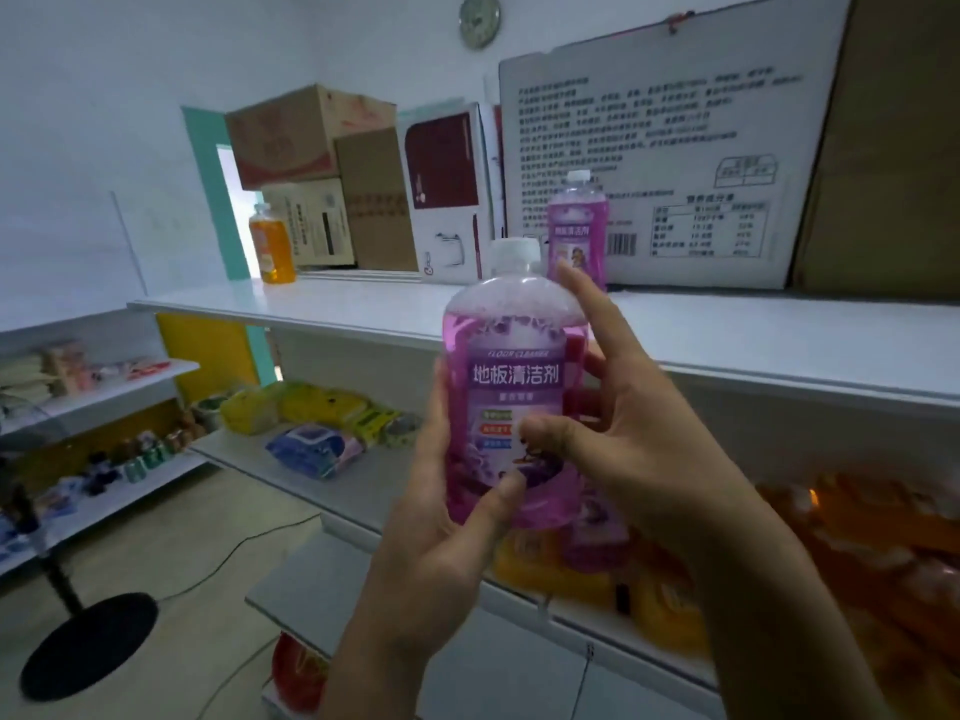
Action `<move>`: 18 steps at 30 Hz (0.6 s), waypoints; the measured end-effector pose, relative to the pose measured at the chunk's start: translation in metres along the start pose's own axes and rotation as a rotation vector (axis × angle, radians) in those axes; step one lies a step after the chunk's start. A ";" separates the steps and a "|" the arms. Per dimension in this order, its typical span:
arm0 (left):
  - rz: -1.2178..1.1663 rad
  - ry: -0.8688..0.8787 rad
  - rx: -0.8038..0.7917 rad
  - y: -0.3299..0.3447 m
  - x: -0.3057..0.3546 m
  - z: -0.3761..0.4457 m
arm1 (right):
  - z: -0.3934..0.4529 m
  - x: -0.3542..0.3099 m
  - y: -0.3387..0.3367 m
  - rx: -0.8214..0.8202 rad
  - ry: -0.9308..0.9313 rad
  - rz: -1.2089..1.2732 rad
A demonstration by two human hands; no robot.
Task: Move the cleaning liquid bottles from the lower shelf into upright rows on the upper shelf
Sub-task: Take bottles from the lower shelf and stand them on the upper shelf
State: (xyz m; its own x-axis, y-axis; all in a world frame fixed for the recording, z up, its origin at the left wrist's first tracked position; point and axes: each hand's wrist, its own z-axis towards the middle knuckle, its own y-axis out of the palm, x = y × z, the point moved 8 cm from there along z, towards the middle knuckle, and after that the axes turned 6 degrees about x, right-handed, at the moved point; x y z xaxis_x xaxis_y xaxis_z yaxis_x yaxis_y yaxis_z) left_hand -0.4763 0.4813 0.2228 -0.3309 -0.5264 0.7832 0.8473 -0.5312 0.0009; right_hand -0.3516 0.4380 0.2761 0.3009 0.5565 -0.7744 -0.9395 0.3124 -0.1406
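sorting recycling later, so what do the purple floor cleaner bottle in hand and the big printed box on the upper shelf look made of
Purple floor cleaner bottle: seemingly clear glossy plastic, since liquid and foam show through; white cap, likely plastic; printed label.
Big printed box: probably white-faced cardboard, matte, with a flat panel and creased edges.

Single head view, wide-angle, looking forward and slightly down along shelving. Hands and bottle [511, 387] fill the near centre; upper shelf [727, 335] sits close behind at about eye level, floor [171, 553] far below left.
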 end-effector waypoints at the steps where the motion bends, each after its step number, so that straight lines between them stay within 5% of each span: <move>1: 0.019 0.029 -0.041 0.004 0.003 0.021 | 0.013 -0.005 -0.008 0.023 -0.019 -0.036; 8: 0.144 0.160 -0.258 0.039 0.005 0.132 | 0.081 -0.023 -0.062 0.131 -0.090 -0.347; 18: 0.533 0.128 -0.472 0.074 -0.062 0.212 | 0.127 0.016 -0.107 0.200 0.071 -0.819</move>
State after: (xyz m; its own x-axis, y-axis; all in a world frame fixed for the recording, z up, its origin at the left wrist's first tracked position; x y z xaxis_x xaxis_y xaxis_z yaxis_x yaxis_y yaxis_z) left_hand -0.3045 0.6152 0.3063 0.0072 -0.8521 0.5233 0.6468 -0.3952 -0.6523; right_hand -0.2258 0.5115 0.3576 0.8570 0.0471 -0.5132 -0.3800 0.7303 -0.5676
